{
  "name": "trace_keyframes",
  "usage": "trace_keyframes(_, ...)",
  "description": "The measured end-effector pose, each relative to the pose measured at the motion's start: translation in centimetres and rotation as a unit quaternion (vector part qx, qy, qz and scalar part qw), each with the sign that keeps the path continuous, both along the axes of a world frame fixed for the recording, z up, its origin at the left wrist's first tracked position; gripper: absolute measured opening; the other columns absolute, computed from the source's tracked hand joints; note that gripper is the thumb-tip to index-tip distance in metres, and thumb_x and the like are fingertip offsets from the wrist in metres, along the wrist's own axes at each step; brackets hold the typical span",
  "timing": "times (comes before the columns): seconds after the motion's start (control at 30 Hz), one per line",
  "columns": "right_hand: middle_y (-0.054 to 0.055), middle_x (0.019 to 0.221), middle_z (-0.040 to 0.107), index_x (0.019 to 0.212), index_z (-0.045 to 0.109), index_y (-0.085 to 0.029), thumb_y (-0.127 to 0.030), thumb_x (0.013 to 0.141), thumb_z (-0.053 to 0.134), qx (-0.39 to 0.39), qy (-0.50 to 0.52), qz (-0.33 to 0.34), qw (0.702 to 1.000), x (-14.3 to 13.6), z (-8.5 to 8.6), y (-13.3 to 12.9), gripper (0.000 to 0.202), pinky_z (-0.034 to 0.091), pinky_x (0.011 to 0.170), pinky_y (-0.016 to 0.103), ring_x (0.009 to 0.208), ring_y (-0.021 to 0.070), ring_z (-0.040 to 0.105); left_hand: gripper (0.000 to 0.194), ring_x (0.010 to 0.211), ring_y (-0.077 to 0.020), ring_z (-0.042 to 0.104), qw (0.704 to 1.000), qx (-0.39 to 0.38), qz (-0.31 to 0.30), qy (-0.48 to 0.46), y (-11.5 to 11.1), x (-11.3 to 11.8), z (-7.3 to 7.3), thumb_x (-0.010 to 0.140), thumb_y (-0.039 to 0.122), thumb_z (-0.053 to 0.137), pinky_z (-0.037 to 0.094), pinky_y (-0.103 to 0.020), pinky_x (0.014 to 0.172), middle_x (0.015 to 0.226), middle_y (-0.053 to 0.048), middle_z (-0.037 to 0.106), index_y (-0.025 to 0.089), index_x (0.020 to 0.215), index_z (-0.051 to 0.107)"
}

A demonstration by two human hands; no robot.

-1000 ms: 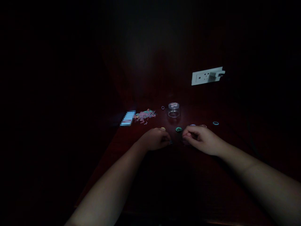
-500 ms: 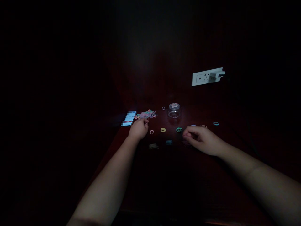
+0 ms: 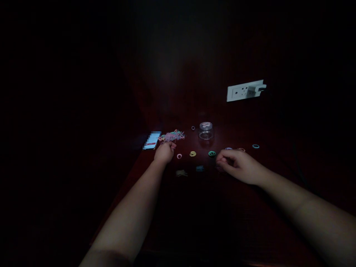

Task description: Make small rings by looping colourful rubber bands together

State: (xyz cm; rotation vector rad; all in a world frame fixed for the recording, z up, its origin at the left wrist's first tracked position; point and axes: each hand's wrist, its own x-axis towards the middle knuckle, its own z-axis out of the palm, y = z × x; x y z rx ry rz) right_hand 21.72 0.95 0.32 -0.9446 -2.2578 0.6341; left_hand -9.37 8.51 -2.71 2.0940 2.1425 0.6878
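It is very dark in here, but I can see two bare hands over a dark red desk point(image 3: 180, 200). The left hand point(image 3: 165, 152) is at the near edge of a big messy heap of little bands point(image 3: 172, 136), all mixed in colour. Its fingers are bent in, and I can't tell if they hold a band. The right hand point(image 3: 240, 165) is low over the desk, curled up with thumb and fingertips close together. I can't tell if anything is in that grip. Some bands sit away from the heap in small spots of one colour: a pink ring point(image 3: 177, 155), yellow rings point(image 3: 194, 152), green rings point(image 3: 211, 153), a pale bunch point(image 3: 181, 173) and a blue bunch point(image 3: 200, 168). Past the right hand I see bits of a purple ring point(image 3: 228, 148) and an orange ring point(image 3: 241, 149), then a blue ring point(image 3: 255, 147) farther out. So a few look set apart by colour, I think, but most are left in the heap. A clear jar point(image 3: 205, 133) stands behind with its lid on, and a lit phone point(image 3: 152, 141) lies beside the heap.
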Motion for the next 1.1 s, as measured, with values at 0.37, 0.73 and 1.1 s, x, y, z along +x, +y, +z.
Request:
trace_keyframes(0.37,0.001,0.065,0.060,0.080,0.061,-0.018,-0.032,0.091,0.053,-0.007,0.004,0.010,1.000,0.13,-0.30,0.28,0.019,0.039,0.054,0.026,0.057,0.0137,0.052,0.022,0.093,-0.0203,0.068,1.000,-0.020,0.013,-0.001,-0.07,0.08,0.26,0.085,0.022,0.054,0.050,-0.028,0.085,0.102,-0.001,0.075,0.026,0.097,0.071)
trace_keyframes(0.73,0.000,0.063,0.057,0.078,0.062,-0.018,-0.031,0.089,0.055,-0.004,0.001,0.007,1.000,0.11,-0.23,0.14,0.019,0.037,0.054,0.025,0.057,0.0131,0.049,0.030,0.101,-0.0203,0.068,0.999,-0.043,0.000,-0.005,0.02,0.14,0.24,0.085,0.021,0.053,0.051,-0.029,0.092,0.111,-0.002,0.074,0.027,0.107,0.072)
trace_keyframes(1.1,0.000,0.064,0.057,0.079,0.061,-0.018,-0.031,0.091,0.054,-0.001,0.000,0.010,1.000,0.18,-0.40,0.24,0.019,0.038,0.055,0.026,0.057,0.0130,0.049,0.044,0.118,-0.0241,0.061,1.000,-0.020,-0.014,-0.014,0.09,0.03,-0.20,0.088,0.018,0.051,0.046,-0.034,0.104,0.131,-0.009,0.065,0.021,0.131,0.061)
